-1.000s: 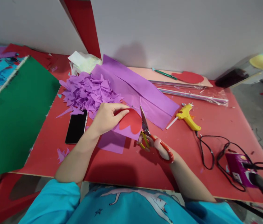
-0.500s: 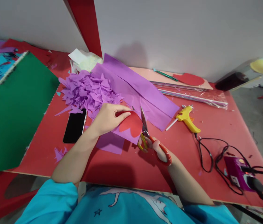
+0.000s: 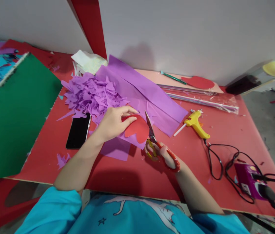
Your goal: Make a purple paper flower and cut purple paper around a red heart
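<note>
My left hand pinches a red paper heart together with a purple sheet lying under it. In my right hand is a pair of scissors with one red and one yellow handle. The scissor blades point away from me at the right edge of the heart, slightly parted. Below my left hand lies another purple piece. A heap of purple paper scraps sits just beyond my left wrist, beside a dark phone.
Long purple sheets lie behind my hands. To the right are a yellow glue gun, its black cord, and a purple power box. A green board stands at left. A cup is at the far right corner.
The scissors have shifted slightly down and right, and their handles look a little wider apart. The heart and purple sheet have tilted slightly in my left hand.
</note>
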The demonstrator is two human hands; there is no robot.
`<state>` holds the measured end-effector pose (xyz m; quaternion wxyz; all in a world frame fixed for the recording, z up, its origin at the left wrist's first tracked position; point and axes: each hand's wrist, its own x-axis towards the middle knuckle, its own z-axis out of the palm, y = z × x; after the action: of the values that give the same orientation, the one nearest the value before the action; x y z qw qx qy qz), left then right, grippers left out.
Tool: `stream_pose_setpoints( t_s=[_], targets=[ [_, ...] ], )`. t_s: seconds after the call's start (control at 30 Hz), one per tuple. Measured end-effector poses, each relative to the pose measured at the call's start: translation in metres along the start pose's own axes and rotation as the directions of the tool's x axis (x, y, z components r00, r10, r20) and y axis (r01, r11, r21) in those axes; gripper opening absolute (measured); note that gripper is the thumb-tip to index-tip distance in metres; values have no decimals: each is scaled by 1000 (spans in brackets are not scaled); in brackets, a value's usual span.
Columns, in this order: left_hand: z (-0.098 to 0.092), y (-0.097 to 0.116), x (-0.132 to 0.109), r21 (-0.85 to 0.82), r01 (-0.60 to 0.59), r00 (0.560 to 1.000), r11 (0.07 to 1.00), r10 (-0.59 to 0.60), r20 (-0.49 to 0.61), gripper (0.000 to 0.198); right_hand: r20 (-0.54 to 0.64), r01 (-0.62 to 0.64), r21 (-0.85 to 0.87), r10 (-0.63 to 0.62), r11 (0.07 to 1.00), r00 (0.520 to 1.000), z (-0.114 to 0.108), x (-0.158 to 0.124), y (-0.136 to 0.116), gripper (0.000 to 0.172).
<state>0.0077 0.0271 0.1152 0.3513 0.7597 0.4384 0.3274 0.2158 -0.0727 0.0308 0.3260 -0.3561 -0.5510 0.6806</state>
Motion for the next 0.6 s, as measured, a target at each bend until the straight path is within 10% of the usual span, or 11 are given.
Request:
stream_pose_setpoints(
  t_s=[0.6],
  targets=[
    [-7,7,-2,126,48,997,991,-55,49,36,50,16,22,-17,1000,999,-1,0,-4,67]
  ],
)
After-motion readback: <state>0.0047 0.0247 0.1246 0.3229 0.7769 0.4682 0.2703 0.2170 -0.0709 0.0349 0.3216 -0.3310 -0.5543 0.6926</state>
